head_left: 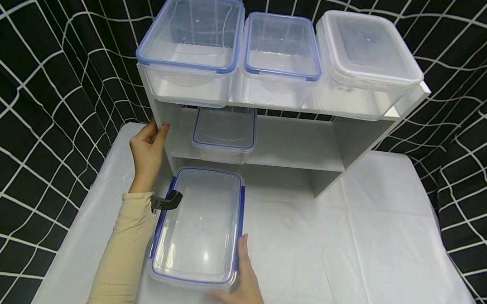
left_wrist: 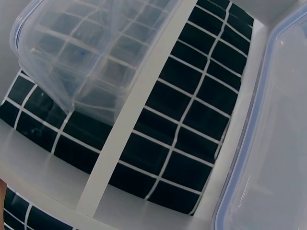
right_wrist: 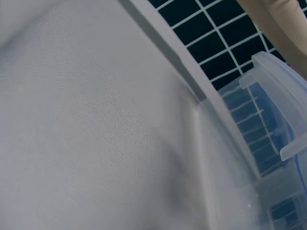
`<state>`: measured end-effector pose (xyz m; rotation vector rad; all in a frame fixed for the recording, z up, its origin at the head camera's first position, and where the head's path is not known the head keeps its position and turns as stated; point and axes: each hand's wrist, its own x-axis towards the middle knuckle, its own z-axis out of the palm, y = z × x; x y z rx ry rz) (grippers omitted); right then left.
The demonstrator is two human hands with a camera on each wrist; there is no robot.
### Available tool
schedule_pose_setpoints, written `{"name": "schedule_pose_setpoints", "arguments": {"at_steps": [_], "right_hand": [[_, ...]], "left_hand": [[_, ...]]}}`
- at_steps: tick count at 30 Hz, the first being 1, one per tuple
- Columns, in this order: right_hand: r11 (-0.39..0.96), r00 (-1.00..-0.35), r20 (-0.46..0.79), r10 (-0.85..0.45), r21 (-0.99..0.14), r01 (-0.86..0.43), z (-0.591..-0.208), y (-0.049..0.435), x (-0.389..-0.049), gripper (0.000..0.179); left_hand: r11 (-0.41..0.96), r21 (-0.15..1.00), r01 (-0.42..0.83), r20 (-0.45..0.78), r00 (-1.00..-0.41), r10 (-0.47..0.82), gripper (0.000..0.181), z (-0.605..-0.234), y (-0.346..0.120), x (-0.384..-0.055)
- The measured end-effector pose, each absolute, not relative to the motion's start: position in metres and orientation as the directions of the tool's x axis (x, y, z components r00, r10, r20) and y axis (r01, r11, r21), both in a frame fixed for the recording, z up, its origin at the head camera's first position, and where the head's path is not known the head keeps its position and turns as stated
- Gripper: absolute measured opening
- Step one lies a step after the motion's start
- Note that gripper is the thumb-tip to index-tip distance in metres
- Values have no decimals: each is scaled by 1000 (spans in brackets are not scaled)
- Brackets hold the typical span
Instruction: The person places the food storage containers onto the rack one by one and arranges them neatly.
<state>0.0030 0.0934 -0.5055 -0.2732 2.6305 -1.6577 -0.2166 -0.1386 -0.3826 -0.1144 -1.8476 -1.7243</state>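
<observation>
At the left side of a white shelf unit (head_left: 338, 138), my left hand (head_left: 147, 143) grips the front edge of its side panel between thumb and fingers. A large clear food container (head_left: 203, 227) with a blue-edged lid stands on the white cloth in front of the unit. My right hand (head_left: 246, 283) is spread round its near right corner, one finger straight along the right side and the blurred thumb by the front. In the right wrist view part of a clear container (right_wrist: 283, 115) shows its side clips. The left wrist view has a blue-rimmed container (left_wrist: 273, 143) at its right.
Two blue-lidded containers (head_left: 191, 32) (head_left: 282, 45) and a white-lidded one (head_left: 372, 49) stand on the top shelf. A smaller blue-lidded container (head_left: 225, 128) sits on the middle shelf, at the left. Black curtains (head_left: 46, 93) with white grid lines surround the cloth-covered table (head_left: 386, 249).
</observation>
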Motion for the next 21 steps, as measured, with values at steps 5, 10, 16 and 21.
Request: {"name": "schedule_pose_setpoints", "arguments": {"at_steps": [5,10,16,21], "right_hand": [[446,-985,100,-141,-882,-153,-508,96,3,126],[389,-958,225,-178,-878,-279,-511,106,2,119],[348,-950,237,-204,-890,-296,-514,113,-1,116],[408,-977,95,-189,-897,-167,-512,105,-1,128]], "left_hand": [[138,879,456,475,-818,-325,33,-382,-138,-216],[130,879,458,475,-821,-316,34,-382,-137,-216],[138,881,453,472,-821,-321,33,-382,-137,-216],[150,876,458,481,-811,-332,31,-382,-137,-216]]}}
